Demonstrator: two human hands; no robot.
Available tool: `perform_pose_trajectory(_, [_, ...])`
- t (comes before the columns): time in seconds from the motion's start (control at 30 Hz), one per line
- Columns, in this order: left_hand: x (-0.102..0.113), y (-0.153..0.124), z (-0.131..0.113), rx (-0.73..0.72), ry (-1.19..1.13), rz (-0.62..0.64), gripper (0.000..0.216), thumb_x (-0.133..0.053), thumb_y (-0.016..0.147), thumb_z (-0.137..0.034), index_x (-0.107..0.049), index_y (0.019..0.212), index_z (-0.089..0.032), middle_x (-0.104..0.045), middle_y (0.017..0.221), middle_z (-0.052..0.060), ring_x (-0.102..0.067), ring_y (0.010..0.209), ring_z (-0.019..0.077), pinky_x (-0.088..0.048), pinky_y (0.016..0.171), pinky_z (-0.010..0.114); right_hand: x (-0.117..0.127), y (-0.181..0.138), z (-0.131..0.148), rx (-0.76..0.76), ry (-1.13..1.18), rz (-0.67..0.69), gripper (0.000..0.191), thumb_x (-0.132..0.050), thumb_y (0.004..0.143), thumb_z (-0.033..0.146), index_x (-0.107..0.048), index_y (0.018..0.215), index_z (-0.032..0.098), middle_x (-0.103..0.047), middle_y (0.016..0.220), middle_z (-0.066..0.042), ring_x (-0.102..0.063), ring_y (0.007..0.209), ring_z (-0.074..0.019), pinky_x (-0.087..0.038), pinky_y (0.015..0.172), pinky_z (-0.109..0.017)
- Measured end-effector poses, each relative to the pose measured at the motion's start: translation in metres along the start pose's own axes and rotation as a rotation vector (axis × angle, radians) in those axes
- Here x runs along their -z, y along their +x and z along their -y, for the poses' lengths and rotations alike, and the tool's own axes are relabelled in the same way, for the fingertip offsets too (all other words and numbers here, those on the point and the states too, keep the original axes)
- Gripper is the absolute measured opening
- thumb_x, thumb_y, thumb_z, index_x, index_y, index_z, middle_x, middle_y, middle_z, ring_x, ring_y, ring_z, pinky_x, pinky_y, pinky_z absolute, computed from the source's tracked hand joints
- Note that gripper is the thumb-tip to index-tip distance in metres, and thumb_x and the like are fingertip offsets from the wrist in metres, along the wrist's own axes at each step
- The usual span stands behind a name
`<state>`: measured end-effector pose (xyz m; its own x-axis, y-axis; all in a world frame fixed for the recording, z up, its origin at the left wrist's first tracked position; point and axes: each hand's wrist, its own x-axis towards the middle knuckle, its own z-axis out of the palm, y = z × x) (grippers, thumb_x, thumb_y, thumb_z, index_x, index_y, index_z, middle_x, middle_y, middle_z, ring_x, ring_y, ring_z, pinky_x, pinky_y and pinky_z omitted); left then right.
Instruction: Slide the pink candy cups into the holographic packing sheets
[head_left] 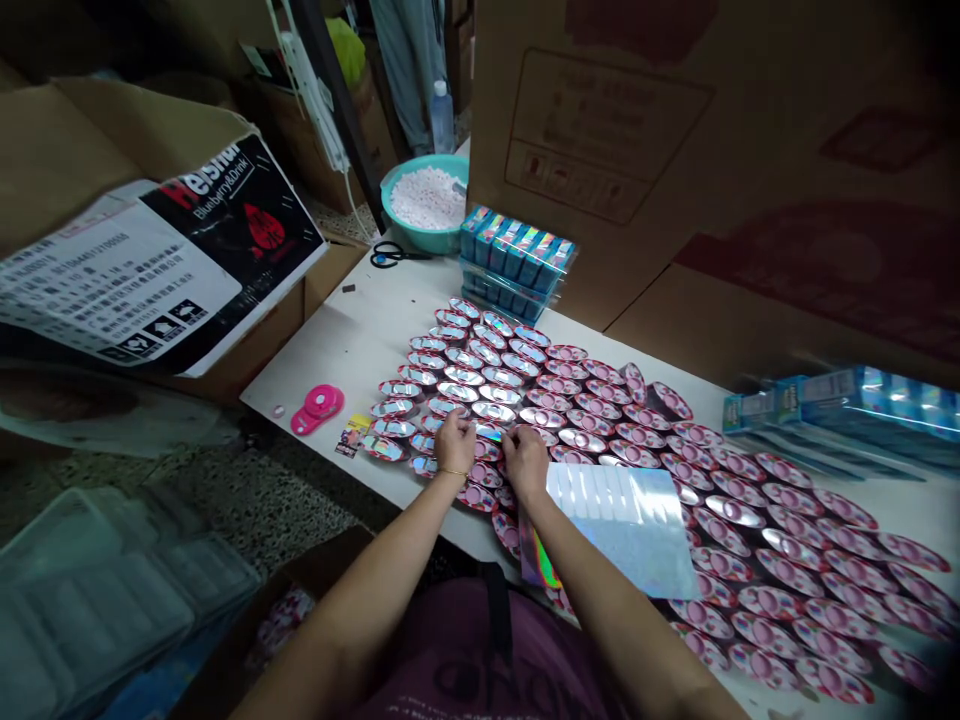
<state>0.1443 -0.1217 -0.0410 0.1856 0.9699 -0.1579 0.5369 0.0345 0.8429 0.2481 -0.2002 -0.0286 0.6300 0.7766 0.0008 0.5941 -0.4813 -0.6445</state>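
Note:
Both hands meet over rows of small oval pink pieces [750,520] with shiny silver stickers [472,375] laid across a white table [360,340]. My left hand [454,440] and my right hand [525,462] have their fingers curled and pinch a small shiny sticker [491,432] between them, just above the pieces. A holographic sticker sheet [622,530] lies right of my right wrist, over some pieces.
A teal bowl [396,215] of white bits, scissors [394,255] and a tray of blue boxes [517,250] stand at the back. A pink tape dispenser [319,407] lies at the left. More blue boxes [847,405] lie at the right. Big cardboard boxes [675,150] wall the table.

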Motion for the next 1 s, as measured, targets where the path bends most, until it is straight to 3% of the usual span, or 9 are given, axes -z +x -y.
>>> perform_pose_trajectory(0.13, [-0.004, -0.002, -0.004, -0.103, 0.148, -0.019, 0.032, -0.049, 0.075, -0.02, -0.053, 0.107, -0.017, -0.062, 0.075, 0.003, -0.054, 0.074, 0.0159, -0.04, 0.077, 0.029, -0.003, 0.003, 0.0, 0.054, -0.143, 0.021, 0.018, -0.041, 0.079, 0.022, -0.056, 0.072, 0.017, -0.058, 0.077, -0.006, -0.049, 0.077, -0.018, -0.035, 0.072, -0.028])
perform_pose_trajectory(0.3, [-0.006, -0.003, -0.01, -0.094, 0.271, -0.007, 0.033, -0.047, 0.075, -0.019, -0.053, 0.108, -0.018, -0.062, 0.081, 0.005, -0.054, 0.082, 0.0182, -0.038, 0.082, 0.031, -0.001, 0.01, 0.004, 0.056, -0.233, 0.096, 0.019, -0.04, 0.079, 0.018, -0.058, 0.074, 0.016, -0.058, 0.081, -0.008, -0.05, 0.079, -0.018, -0.035, 0.075, -0.028])
perform_pose_trajectory(0.6, [0.005, 0.005, -0.011, -0.06, 0.311, -0.038, 0.032, -0.052, 0.072, -0.021, -0.054, 0.103, -0.013, -0.059, 0.087, 0.008, -0.055, 0.084, 0.0198, -0.041, 0.078, 0.03, 0.01, 0.024, 0.017, -0.029, -0.332, 0.25, 0.016, -0.046, 0.076, 0.018, -0.061, 0.073, 0.016, -0.061, 0.083, -0.009, -0.056, 0.072, -0.0172, -0.036, 0.062, -0.026])
perform_pose_trajectory(0.8, [0.011, 0.013, -0.011, -0.086, 0.423, 0.056, 0.022, -0.05, 0.073, -0.015, -0.056, 0.094, -0.015, -0.058, 0.097, 0.01, -0.054, 0.092, 0.0203, -0.04, 0.079, 0.03, 0.021, 0.032, 0.016, -0.097, -0.322, 0.333, 0.017, -0.046, 0.075, 0.017, -0.062, 0.077, 0.018, -0.062, 0.076, -0.006, -0.056, 0.07, -0.0169, -0.034, 0.057, -0.024])
perform_pose_trajectory(0.9, [0.011, 0.017, -0.013, -0.071, 0.466, 0.089, 0.02, -0.053, 0.072, -0.018, -0.056, 0.092, -0.016, -0.059, 0.097, 0.01, -0.054, 0.09, 0.0201, -0.04, 0.078, 0.03, 0.03, 0.028, 0.011, 0.024, -0.39, 0.285, 0.024, -0.041, 0.078, 0.015, -0.062, 0.089, 0.019, -0.061, 0.086, -0.007, -0.055, 0.079, -0.0177, -0.035, 0.063, -0.026])
perform_pose_trajectory(1.0, [0.01, 0.021, -0.015, -0.085, 0.492, 0.11, 0.019, -0.055, 0.072, -0.022, -0.056, 0.09, -0.017, -0.06, 0.095, 0.008, -0.055, 0.089, 0.0192, -0.04, 0.077, 0.029, 0.034, 0.018, 0.009, 0.298, -0.519, 0.35, 0.03, -0.038, 0.081, 0.015, -0.059, 0.101, 0.022, -0.057, 0.098, -0.009, -0.051, 0.088, -0.021, -0.033, 0.074, -0.031])
